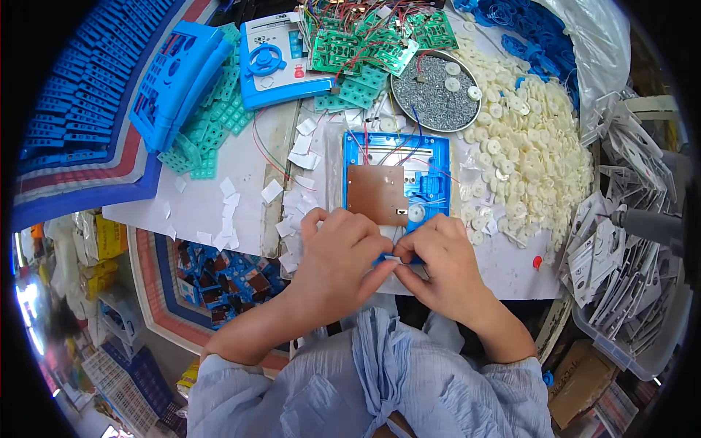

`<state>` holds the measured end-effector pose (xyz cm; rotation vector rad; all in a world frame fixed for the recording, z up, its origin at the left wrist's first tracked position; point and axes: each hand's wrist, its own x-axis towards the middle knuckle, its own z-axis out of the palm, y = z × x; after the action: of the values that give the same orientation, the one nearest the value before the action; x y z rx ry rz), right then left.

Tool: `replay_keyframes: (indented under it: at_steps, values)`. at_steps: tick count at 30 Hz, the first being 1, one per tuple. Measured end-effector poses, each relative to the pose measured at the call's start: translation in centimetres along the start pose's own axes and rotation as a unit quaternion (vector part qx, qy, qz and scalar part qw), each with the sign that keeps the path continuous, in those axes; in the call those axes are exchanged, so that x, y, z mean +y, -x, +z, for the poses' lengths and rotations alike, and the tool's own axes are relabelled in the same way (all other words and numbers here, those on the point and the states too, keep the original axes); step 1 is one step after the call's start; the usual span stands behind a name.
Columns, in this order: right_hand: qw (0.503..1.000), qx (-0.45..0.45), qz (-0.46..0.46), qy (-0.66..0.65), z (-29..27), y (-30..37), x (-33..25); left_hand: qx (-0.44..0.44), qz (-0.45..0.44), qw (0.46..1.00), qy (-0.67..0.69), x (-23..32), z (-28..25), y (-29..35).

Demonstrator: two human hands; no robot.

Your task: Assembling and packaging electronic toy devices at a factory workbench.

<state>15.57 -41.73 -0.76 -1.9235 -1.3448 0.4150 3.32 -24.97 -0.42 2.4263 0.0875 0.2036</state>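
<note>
A blue plastic casing [445, 157] lies open-side up in front of me, with a brown circuit board [374, 191] over its left part. Thin coloured wires run across its far side, and a white disc [416, 213] sits at its lower right. Over the casing's near edge, the fingertips of my left hand [337, 248] and my right hand [444, 266] meet in a pinch. Between them shows a small white piece [393, 258], perhaps paper; the fingers cover most of it. Both hands are closed and hide the casing's near edge.
Cream discs [529, 160] are heaped at right, beside a round tray of screws [394, 84]. Green circuit boards [343, 47] and teal keypads [212, 124] lie at the back. White paper squares [272, 191] are scattered left. A bin [628, 350] of white panels stands right; a screwdriver [646, 225] juts in.
</note>
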Motion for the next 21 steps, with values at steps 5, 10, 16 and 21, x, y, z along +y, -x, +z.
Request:
replay_keyframes:
  at_steps: [5,10,16,21]
  values:
    - [1.0,0.023,-0.018,0.003,-0.2,-0.3,0.4,0.013,0.069,0.997,0.012,-1.0,-0.5,-0.2]
    - [0.996,0.026,-0.058,0.058,-0.1,0.0,0.8,0.04,0.138,0.989,-0.037,-2.0,0.0,1.1]
    - [0.997,0.017,-0.061,0.034,-0.3,-0.7,0.1,0.072,0.146,0.986,-0.029,-2.6,0.2,1.9]
    - [0.997,0.012,-0.062,0.037,0.5,-1.7,-0.5,0.109,0.103,0.987,0.056,-2.6,0.5,1.5]
